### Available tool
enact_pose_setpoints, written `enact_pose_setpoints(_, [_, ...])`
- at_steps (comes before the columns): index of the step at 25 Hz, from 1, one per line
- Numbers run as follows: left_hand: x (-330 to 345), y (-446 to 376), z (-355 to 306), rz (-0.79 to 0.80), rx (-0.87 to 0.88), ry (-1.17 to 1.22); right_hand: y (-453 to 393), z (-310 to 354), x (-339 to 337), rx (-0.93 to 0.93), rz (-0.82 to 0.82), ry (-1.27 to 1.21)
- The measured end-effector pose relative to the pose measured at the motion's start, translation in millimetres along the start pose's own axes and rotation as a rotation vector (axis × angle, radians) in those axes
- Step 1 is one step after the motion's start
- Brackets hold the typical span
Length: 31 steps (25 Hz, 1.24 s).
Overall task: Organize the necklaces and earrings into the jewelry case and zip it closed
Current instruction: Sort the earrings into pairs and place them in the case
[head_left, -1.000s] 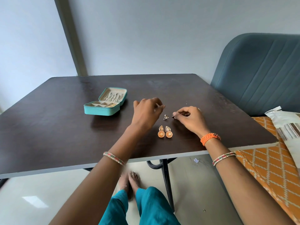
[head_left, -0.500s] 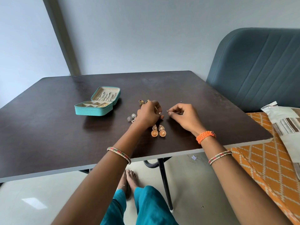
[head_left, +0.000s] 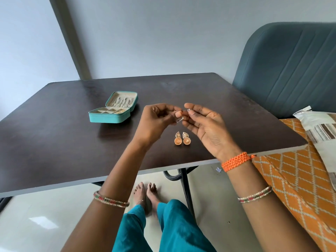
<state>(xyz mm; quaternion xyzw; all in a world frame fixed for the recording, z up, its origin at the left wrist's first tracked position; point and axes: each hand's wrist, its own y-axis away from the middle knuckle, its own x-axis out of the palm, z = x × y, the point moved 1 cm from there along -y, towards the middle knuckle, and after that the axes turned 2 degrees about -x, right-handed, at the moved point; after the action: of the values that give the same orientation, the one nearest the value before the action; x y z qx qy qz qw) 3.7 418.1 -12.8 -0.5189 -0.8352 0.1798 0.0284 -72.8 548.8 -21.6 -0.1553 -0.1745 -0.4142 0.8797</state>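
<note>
From my remote seat I saw both hands raised above the dark surface (head_left: 54, 142), meeting near its middle. The left hand (head_left: 154, 124) had its fingers curled and pinched a small silvery earring (head_left: 179, 120) at the fingertips. The right hand (head_left: 209, 128) was turned palm up, its thumb and forefinger closed on the same little piece from the other side, while its other fingers lay loosely spread. I could not make out the earring's shape; it was too small.

Just below the hands, a pair of orange-gold dome earrings (head_left: 182, 138) lay side by side on the surface, touching or nearly so, near the front edge. The teal jewelry case (head_left: 112, 108) sat open well to the left of the hands, its lid tilted back. Chains lay against the lid's pale lining, and the base was divided into small compartments, one at the right holding something gold.

A blue-grey padded chair (head_left: 291, 70) stood at the right, with an orange patterned cloth (head_left: 291, 179) beside the surface's right edge. I saw an orange woven band (head_left: 236, 161) on the right wrist and beaded bangles on both forearms.
</note>
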Motion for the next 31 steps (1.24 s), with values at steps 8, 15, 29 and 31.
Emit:
enact_pose_setpoints(8, [-43.6,46.5,-44.3,-0.051,0.074,-0.061,35.8,13.1,45.4,-0.013,0.179,0.065])
enact_pose_setpoints(15, [-38.2,57.0,-38.6,-0.134,0.123,0.008,36.7,4.3,58.2,-0.072,0.165,0.155])
enact_pose_setpoints(29, [-39.2,54.3,-3.9,-0.121,-0.082,0.464,38.3,-9.6,74.4,-0.066,0.040,0.159])
enact_pose_setpoints(31, [-39.2,48.7,-5.4,-0.131,-0.118,0.565,34.4,-4.6,79.0,-0.074,0.052,0.169])
